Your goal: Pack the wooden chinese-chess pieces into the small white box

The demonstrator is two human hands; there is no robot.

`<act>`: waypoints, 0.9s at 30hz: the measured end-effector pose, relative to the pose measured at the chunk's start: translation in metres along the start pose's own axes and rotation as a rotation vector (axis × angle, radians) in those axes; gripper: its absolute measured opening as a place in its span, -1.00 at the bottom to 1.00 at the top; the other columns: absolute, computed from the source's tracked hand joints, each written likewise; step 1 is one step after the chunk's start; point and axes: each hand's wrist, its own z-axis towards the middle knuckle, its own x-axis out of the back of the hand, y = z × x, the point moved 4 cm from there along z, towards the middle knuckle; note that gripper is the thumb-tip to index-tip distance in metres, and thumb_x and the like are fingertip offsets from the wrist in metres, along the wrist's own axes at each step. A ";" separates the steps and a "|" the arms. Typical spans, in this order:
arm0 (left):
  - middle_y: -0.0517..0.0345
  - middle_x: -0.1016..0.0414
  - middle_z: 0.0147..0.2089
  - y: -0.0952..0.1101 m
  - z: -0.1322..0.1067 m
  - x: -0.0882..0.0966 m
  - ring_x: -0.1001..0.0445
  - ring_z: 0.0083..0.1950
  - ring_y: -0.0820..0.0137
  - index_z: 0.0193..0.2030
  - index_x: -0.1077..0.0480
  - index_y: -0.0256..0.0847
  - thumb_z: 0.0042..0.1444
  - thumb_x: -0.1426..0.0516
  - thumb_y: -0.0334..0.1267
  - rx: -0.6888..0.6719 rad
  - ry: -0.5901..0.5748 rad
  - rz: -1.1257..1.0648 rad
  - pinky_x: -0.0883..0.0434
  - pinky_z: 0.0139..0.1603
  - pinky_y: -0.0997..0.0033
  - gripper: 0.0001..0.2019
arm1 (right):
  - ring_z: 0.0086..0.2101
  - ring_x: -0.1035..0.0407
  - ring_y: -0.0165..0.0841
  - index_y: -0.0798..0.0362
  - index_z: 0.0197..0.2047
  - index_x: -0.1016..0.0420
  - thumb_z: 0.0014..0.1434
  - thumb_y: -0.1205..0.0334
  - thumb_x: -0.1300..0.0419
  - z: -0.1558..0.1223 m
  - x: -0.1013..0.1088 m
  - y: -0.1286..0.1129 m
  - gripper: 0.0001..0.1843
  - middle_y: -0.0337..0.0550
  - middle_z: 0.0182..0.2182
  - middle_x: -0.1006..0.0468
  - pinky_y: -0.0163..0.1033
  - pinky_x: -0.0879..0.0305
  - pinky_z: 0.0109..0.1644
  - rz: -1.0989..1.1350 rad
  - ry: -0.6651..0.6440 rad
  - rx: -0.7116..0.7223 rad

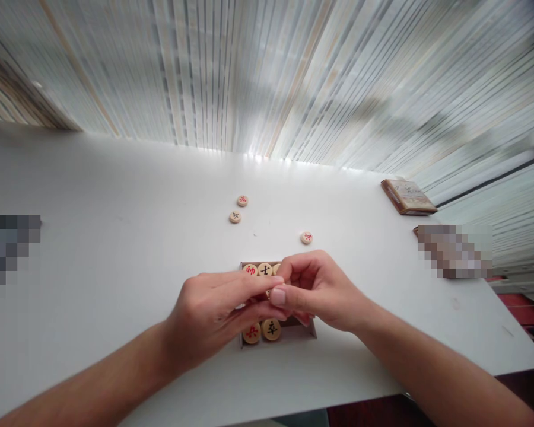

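Note:
Over a shallow open box of Chinese chess pieces, both hands meet at the fingertips. My left hand reaches in from the left, fingers closed and stretched over the middle of the box. My right hand is pinched, its thumb and index tips against the left fingertips. Whatever lies between them is mostly hidden. In the box's back row a red-marked piece and a black-marked piece show. Along the front lie another red-marked piece and a black-marked one. The hands cover the box's centre.
Farther back on the white table lie three loose pieces: one red-marked, one black-marked, one red-marked. A flat brown box sits at the back right, near a blurred-out item. A striped curtain hangs behind.

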 end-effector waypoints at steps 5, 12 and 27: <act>0.19 -0.81 -0.27 0.001 0.005 0.000 -0.72 -0.40 0.35 0.02 -0.71 0.01 0.31 -0.39 -0.30 0.035 0.000 -0.070 -0.62 -0.35 0.48 -0.82 | -0.66 -0.24 -0.54 0.13 -0.43 -0.57 0.10 0.09 -0.62 0.000 0.000 -0.004 -0.62 -0.32 -0.66 -0.49 -0.44 -0.15 -0.59 0.021 -0.020 0.058; 0.18 -0.81 -0.23 -0.004 0.006 0.002 -0.74 -0.35 0.38 0.06 -0.71 -0.05 0.26 -0.42 -0.35 0.102 0.048 -0.140 -0.66 -0.30 0.54 -0.74 | -0.61 -0.35 -0.51 0.13 -0.31 -0.67 0.29 0.05 -0.49 0.001 0.003 -0.005 -0.69 -0.23 -0.55 -0.59 -0.40 -0.26 -0.54 0.093 -0.077 0.116; 0.18 -0.82 -0.19 -0.005 0.000 0.004 -0.75 -0.36 0.31 0.05 -0.72 0.05 0.24 -0.45 -0.19 0.035 0.092 -0.056 -0.67 -0.28 0.46 -0.76 | -0.60 -0.38 -0.52 0.13 -0.33 -0.61 -0.01 0.17 -0.68 0.000 -0.003 -0.003 -0.63 -0.27 -0.54 -0.60 -0.45 -0.27 -0.57 0.124 -0.105 0.000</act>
